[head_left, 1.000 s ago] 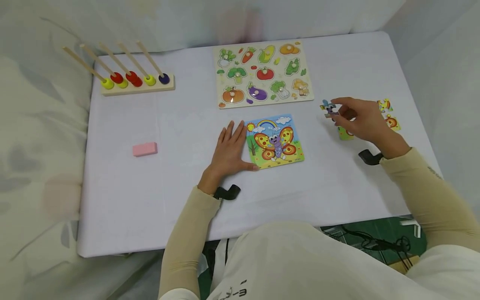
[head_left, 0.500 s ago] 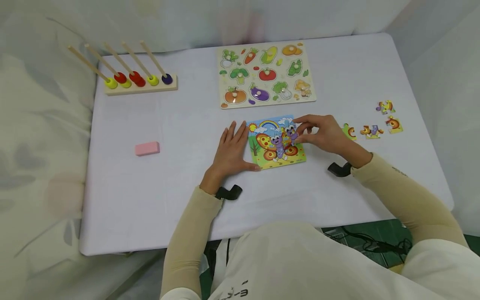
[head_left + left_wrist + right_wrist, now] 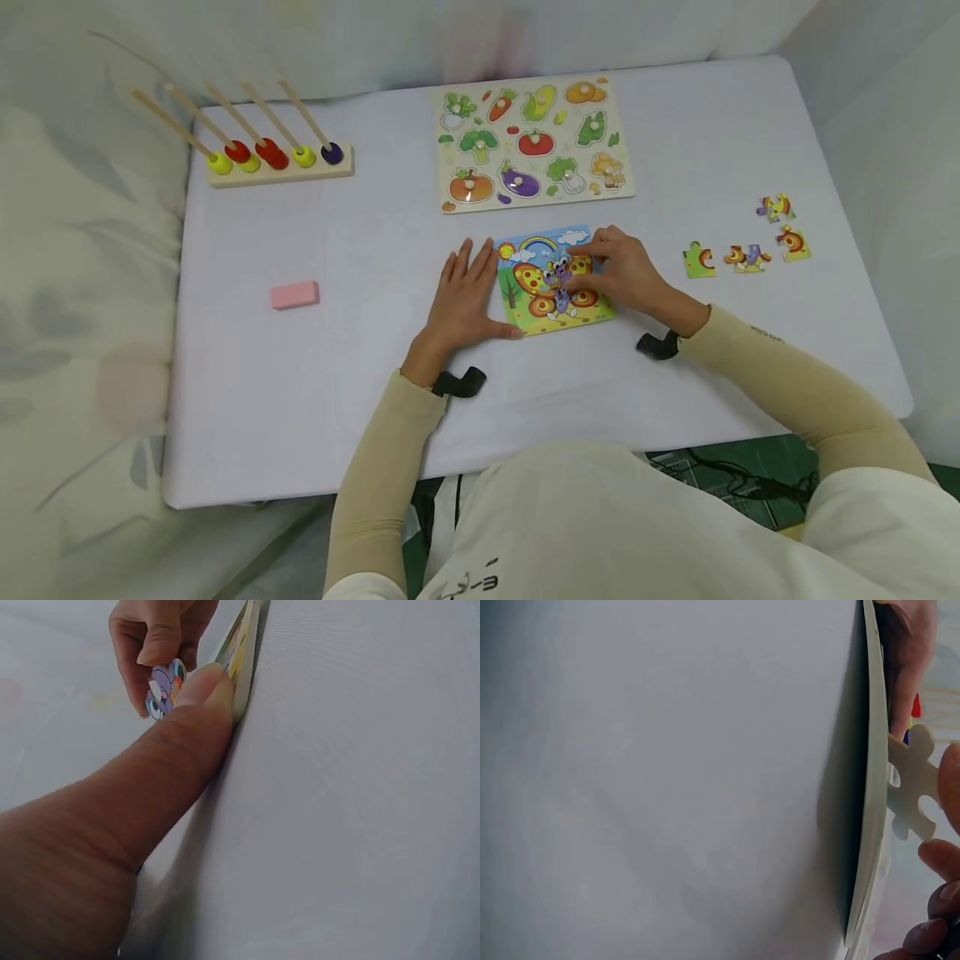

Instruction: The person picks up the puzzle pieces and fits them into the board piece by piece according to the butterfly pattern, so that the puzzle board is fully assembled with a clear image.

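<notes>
A butterfly picture puzzle board (image 3: pixel 592 315) lies flat on the white table. My left hand (image 3: pixel 461 296) rests along its left side with straight fingers, the thumb (image 3: pixel 214 694) on the lower left corner. My right hand (image 3: pixel 626 271) pinches a jigsaw piece (image 3: pixel 560 268) with the butterfly's purple face over the middle of the board. From the right wrist, the plain back of that jigsaw piece (image 3: pixel 915 776) shows above the board's edge (image 3: pixel 870 787), tilted. Several loose jigsaw pieces (image 3: pixel 747 258) lie to the right of my right hand.
Behind the butterfly board lies a vegetable peg puzzle (image 3: pixel 551 179). A wooden bead stand (image 3: pixel 315 169) with tall rods and coloured beads is at the back left. On the left part of the table sits a pink block (image 3: pixel 295 295).
My right hand has carried the face piece leftward from the loose pieces to over the middle of the butterfly board. The left hand has stayed at the board's left side.
</notes>
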`<state>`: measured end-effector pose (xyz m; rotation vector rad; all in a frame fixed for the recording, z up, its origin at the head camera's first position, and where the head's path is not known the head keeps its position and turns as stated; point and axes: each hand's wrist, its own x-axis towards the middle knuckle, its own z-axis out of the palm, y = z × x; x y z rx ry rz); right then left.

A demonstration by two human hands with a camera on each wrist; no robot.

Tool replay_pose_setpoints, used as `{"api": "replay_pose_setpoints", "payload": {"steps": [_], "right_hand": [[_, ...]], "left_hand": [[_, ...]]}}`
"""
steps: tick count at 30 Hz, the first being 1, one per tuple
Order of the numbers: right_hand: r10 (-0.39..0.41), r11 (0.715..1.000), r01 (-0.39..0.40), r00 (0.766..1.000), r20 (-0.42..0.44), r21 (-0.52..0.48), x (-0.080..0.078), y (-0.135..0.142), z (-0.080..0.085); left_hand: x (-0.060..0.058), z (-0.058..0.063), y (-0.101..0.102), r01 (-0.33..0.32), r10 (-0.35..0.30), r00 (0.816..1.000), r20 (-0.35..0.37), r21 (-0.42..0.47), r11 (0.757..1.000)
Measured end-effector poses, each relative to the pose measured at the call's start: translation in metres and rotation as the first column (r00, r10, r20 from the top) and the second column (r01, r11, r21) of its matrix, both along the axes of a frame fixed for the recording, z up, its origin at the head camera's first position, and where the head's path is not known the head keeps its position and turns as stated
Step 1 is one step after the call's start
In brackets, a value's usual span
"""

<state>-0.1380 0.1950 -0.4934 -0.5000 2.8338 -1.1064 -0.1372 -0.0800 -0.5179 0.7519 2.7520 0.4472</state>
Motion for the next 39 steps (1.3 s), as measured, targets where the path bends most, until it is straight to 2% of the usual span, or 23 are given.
{"api": "replay_pose_setpoints", "payload": {"steps": [6,12,19,31,39], "right_hand": [[0.002,0.997,-0.003,1.000,0.012,0.076,0.000,-0.003,-0.001],[0.011,0.999,-0.010,1.000,-0.022,0.035,0.000,-0.002,0.000],[0.079,0.997,-0.079,0.995,-0.068,0.010,-0.002,-0.007,-0.002],[0.124,0.988,-0.118,0.990,-0.065,0.095,0.000,-0.005,-0.010],[0.155,0.972,-0.153,0.988,0.003,0.180,-0.002,-0.005,-0.008]], "left_hand": [[-0.001,-0.001,-0.001,0.001,-0.001,1.000,-0.002,-0.001,1.000],[-0.001,0.000,0.000,0.003,-0.003,1.000,0.007,0.000,1.000],[-0.003,0.000,0.000,0.001,-0.002,1.000,-0.012,-0.028,1.000],[-0.002,-0.001,0.000,0.004,-0.004,1.000,-0.002,-0.014,1.000],[-0.002,0.000,0.000,0.001,-0.001,1.000,0.000,-0.006,1.000]]}}
